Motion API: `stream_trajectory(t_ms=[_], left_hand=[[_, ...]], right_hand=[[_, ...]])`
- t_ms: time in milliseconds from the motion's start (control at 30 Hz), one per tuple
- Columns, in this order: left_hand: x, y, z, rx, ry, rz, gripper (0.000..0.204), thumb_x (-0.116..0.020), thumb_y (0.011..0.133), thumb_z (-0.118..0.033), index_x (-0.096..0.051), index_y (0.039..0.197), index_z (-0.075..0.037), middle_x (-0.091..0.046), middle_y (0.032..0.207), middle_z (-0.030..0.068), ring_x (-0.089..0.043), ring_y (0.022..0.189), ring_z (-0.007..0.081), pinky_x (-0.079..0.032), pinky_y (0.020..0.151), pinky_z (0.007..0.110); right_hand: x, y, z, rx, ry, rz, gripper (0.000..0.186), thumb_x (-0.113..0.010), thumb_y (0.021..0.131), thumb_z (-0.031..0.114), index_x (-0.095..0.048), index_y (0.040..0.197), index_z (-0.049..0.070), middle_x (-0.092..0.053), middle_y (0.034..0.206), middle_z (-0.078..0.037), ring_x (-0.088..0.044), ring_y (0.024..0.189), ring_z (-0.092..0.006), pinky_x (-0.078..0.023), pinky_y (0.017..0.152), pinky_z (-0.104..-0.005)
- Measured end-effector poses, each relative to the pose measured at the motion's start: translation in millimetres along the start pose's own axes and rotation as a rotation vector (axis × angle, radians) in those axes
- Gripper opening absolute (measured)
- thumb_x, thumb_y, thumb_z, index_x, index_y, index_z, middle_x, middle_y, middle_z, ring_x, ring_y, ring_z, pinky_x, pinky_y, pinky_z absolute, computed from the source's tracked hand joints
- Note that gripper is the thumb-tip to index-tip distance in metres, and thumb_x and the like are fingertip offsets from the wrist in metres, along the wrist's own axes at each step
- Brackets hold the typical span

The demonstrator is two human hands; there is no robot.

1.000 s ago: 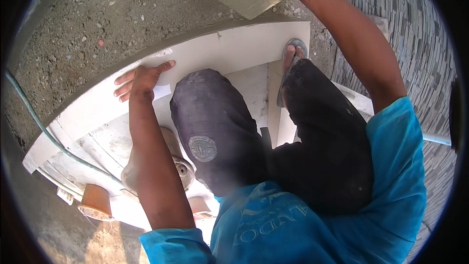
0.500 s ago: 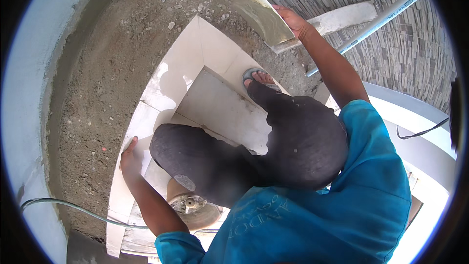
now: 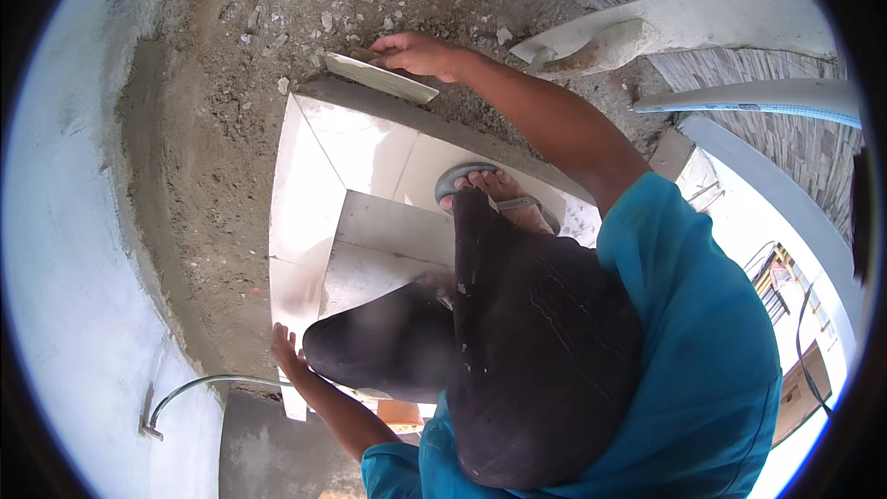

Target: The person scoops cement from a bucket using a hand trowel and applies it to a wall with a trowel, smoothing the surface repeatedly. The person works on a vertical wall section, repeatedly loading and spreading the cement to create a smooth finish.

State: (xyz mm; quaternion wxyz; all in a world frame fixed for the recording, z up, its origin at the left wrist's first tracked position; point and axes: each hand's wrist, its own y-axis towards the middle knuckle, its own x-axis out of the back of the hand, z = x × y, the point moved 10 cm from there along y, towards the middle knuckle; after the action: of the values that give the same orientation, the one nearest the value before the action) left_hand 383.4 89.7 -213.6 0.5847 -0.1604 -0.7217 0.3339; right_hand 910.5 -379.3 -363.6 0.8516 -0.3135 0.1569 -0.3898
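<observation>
closest is a blue shirt (image 3: 665, 314), then dark trousers (image 3: 545, 333) with the legs bent low, likely to get the arms down to the work. the left hand (image 3: 288, 348) is open, its fingers spread at the outer edge of a pale tiled ledge (image 3: 309, 212), maybe for balance. one foot (image 3: 504, 187) in a grey sandal (image 3: 459, 172) is on the ledge too, which likely makes a firm spot to lean from. a green hose (image 3: 231, 377) runs from the left hand's side to the pale wall (image 3: 74, 249). farther out, the right hand (image 3: 413, 54) grips a thin, flat slab (image 3: 381, 78) from its far side, perhaps to keep fingers off the near edge. the slab is tilted at the ledge's far end, by rough dirt (image 3: 212, 176); i can't tell if they touch. past it are a long pale board (image 3: 730, 23) and a striped stone wall (image 3: 702, 74).
</observation>
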Motion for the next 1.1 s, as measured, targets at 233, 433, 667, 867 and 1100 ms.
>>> stream_trajectory(t_ms=[233, 433, 667, 867, 1100], left_hand=[[-69.0, -146.0, -122.9, -0.333, 0.151, 0.031, 0.059, -0.044, 0.101, -0.05, -0.065, 0.129, -0.002, -0.069, 0.124, 0.0134, -0.062, 0.119, 0.0294, -0.041, 0.103, 0.047], [-129.6, -192.2, -115.6, -0.35, 0.179, 0.178, 0.067, -0.033, 0.103, -0.055, -0.063, 0.131, -0.001, -0.069, 0.124, 0.0148, -0.063, 0.118, 0.0297, -0.041, 0.106, 0.048], [-139.8, -198.2, -70.4, -0.31, 0.193, 0.258, 0.06, -0.043, 0.105, -0.048, -0.054, 0.141, -0.001, -0.065, 0.13, 0.0176, -0.061, 0.118, 0.0296, -0.044, 0.105, 0.044], [-137.2, -202.2, -58.7, -0.333, 0.158, 0.253, 0.051, -0.05, 0.106, -0.035, -0.052, 0.142, 0.002, -0.066, 0.127, 0.0187, -0.063, 0.114, 0.0278, -0.048, 0.099, 0.036], [-142.7, -209.1, -62.4, -0.331, 0.182, 0.239, 0.049, -0.05, 0.106, -0.032, -0.052, 0.142, 0.002, -0.066, 0.126, 0.0181, -0.064, 0.112, 0.0263, -0.049, 0.097, 0.035]], right_hand=[[-10.6, 21.8, -5.5, -0.008, 0.116, 0.032, 0.042, -0.069, 0.095, 0.031, -0.062, 0.131, 0.008, -0.071, 0.113, -0.006, -0.062, 0.106, -0.0153, -0.046, 0.094, -0.033], [-16.4, 52.5, -4.0, 0.022, 0.158, 0.042, 0.046, -0.071, 0.094, 0.035, -0.062, 0.13, 0.008, -0.07, 0.114, -0.005, -0.062, 0.107, -0.015, -0.046, 0.094, -0.0323], [-32.7, 100.7, 6.0, 0.068, 0.081, 0.035, 0.045, -0.071, 0.093, 0.037, -0.064, 0.129, 0.011, -0.068, 0.118, -0.006, -0.061, 0.109, -0.0171, -0.047, 0.095, -0.0345], [-44.3, 114.4, 3.2, 0.079, -0.019, 0.069, 0.045, -0.068, 0.095, 0.037, -0.062, 0.132, 0.012, -0.066, 0.121, -0.006, -0.058, 0.113, -0.0173, -0.046, 0.098, -0.0344], [-45.3, 91.4, -0.2, 0.13, 0.12, 0.187, 0.048, -0.067, 0.095, 0.035, -0.059, 0.136, 0.011, -0.064, 0.128, -0.008, -0.057, 0.118, -0.0194, -0.045, 0.102, -0.0361]])
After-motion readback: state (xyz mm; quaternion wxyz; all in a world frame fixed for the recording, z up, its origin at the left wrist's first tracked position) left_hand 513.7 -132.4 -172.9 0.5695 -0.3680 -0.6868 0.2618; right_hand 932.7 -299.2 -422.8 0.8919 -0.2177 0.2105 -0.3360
